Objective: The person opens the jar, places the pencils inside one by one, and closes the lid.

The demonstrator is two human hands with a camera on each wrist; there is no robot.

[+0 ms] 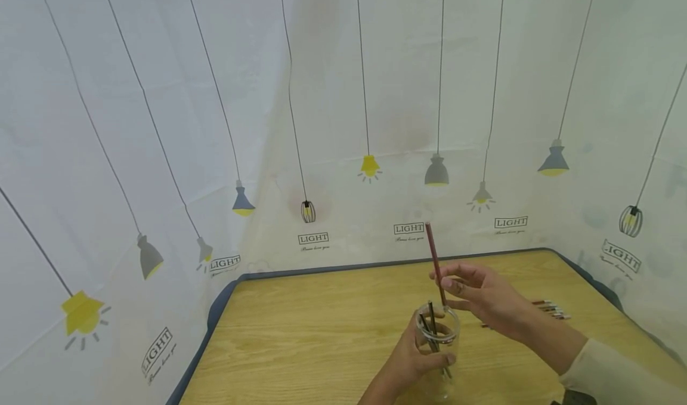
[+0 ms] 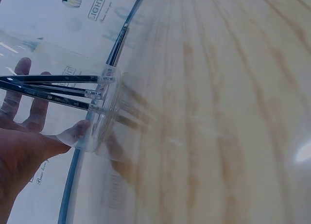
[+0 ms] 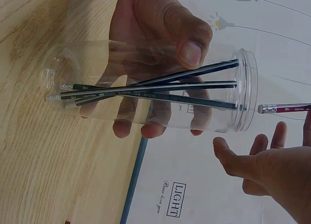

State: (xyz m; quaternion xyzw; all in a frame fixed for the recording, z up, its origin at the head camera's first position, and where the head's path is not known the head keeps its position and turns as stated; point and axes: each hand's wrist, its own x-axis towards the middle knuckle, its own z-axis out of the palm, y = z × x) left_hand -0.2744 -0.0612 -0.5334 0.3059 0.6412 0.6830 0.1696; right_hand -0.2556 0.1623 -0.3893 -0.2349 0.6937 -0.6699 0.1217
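My left hand [image 1: 405, 357] grips a clear plastic jar [image 3: 245, 117] round its side, and the jar's mouth faces up. Three dark HB pencils [image 3: 194, 85] lean crosswise inside, eraser ends at the bottom. Just above the rim, my right hand [image 1: 494, 297] pinches a red pencil [image 1: 433, 250] between thumb and fingers. It stands nearly upright, its eraser end pointing down at the jar's mouth. In the right wrist view that eraser end is just outside the opening. The left wrist view shows the dark pencils through the jar wall, with fingers behind it.
Several pencils [image 1: 550, 309] lie together on the wooden table [image 1: 300, 333], right of my right hand and partly hidden by the forearm. A white cloth printed with hanging lamps [image 1: 333, 113] encloses the table, and a dark blue edge [image 1: 343, 268] runs along its back.
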